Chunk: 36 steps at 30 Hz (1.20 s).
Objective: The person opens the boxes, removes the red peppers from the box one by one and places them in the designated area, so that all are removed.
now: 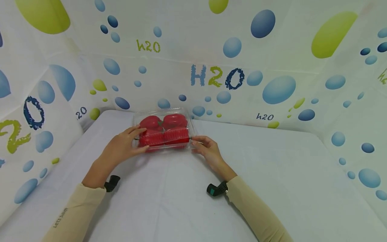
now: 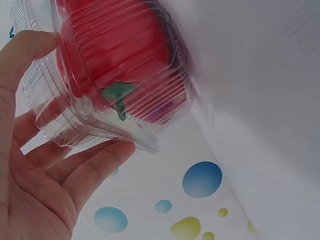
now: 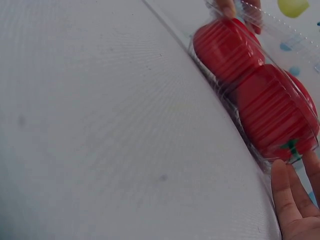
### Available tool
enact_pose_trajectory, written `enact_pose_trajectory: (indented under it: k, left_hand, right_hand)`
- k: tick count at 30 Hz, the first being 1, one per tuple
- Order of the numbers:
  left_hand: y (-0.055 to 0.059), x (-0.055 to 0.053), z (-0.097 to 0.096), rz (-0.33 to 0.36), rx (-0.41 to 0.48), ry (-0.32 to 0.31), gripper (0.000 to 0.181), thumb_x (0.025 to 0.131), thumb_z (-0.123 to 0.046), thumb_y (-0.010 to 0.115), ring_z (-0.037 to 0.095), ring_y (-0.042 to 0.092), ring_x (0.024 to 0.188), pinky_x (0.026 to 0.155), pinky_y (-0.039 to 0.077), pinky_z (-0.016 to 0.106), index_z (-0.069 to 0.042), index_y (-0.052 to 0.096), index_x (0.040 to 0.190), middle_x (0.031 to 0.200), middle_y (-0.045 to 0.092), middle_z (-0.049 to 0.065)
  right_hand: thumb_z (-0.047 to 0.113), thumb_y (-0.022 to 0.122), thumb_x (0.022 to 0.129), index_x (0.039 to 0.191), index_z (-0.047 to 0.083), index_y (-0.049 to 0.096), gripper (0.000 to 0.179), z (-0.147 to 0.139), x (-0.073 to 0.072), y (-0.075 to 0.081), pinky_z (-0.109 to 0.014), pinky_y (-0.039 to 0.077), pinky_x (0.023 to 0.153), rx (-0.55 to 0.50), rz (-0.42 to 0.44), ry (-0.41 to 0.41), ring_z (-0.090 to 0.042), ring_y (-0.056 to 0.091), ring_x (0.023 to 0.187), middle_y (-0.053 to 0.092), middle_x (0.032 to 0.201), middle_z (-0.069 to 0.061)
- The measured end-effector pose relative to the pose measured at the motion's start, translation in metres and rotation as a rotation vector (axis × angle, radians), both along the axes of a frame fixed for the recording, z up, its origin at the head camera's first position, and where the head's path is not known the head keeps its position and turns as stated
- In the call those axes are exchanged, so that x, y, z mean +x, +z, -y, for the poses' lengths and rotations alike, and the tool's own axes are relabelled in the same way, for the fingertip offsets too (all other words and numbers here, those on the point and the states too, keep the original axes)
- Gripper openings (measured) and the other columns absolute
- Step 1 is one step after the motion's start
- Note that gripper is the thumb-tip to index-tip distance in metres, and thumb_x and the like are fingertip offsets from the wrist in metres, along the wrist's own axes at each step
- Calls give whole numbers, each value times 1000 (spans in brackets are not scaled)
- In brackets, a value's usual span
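Note:
A clear plastic clamshell container (image 1: 161,147) holds several red bell peppers (image 1: 175,121) with green stems. It lies toward the far left of the white table, its ribbed side facing me. My left hand (image 1: 121,146) grips its left end, fingers over the top and thumb along the front edge. The left wrist view shows these fingers and the thumb (image 2: 30,50) spread around the end of the clear shell. At the opposite end, my right hand (image 1: 208,153) holds the right corner between thumb and fingers. The right thumb (image 3: 281,185) meets the lower corner beside a pepper stem.
A white cloth covers the table (image 1: 272,181). Behind it and along both sides rises a white curtain (image 1: 178,40) printed with blue and green drops and H2O lettering. Dark devices sit at the left wrist (image 1: 112,183) and right wrist (image 1: 217,189).

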<state>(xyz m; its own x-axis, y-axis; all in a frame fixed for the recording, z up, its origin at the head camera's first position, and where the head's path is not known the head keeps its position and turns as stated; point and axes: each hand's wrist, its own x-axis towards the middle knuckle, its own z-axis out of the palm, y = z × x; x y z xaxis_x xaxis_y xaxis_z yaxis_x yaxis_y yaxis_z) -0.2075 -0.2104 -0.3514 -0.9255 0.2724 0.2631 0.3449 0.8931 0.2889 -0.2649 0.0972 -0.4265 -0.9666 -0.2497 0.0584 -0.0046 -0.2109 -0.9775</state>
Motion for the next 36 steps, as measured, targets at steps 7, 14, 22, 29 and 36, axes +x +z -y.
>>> enact_pose_trajectory:
  k: [7, 14, 22, 29, 36]
  left_hand:
    - [4, 0, 4, 92, 12, -22, 69, 84, -26, 75, 48, 43, 129, 92, 49, 60, -1, 46, 142, 146, 40, 28]
    - [6, -1, 6, 115, 43, -51, 67, 84, -20, 75, 48, 41, 131, 92, 49, 58, 0, 46, 142, 147, 39, 29]
    - [6, -1, 6, 80, 52, -60, 67, 82, -15, 76, 47, 45, 129, 90, 51, 55, 5, 48, 140, 144, 45, 28]
    - [7, -1, 7, 59, 59, -70, 66, 81, -13, 77, 47, 47, 128, 91, 50, 55, 6, 50, 138, 141, 48, 27]
    - [5, -2, 10, 27, 87, -98, 63, 79, -10, 79, 47, 49, 125, 93, 49, 55, 6, 53, 135, 138, 51, 28]
  right_hand:
    - [2, 62, 94, 115, 1, 63, 21, -1, 0, 0, -34, 57, 86, 13, 6, 11, -29, 60, 110, 65, 118, -8]
    - [2, 62, 94, 115, 0, 62, 21, -1, 0, -1, -33, 58, 84, 20, -15, 17, -27, 61, 107, 64, 118, -7]
    - [4, 62, 95, 115, 0, 62, 21, -2, -1, -2, -32, 58, 83, 42, -49, 24, -27, 61, 107, 64, 117, -5]
    - [4, 63, 94, 116, -1, 61, 22, -2, -1, -2, -32, 58, 81, 42, -64, 22, -26, 61, 106, 64, 117, -5]
    - [6, 63, 95, 118, -4, 59, 26, -1, 0, 0, -33, 59, 81, 62, -77, 21, -28, 61, 107, 62, 121, -8]
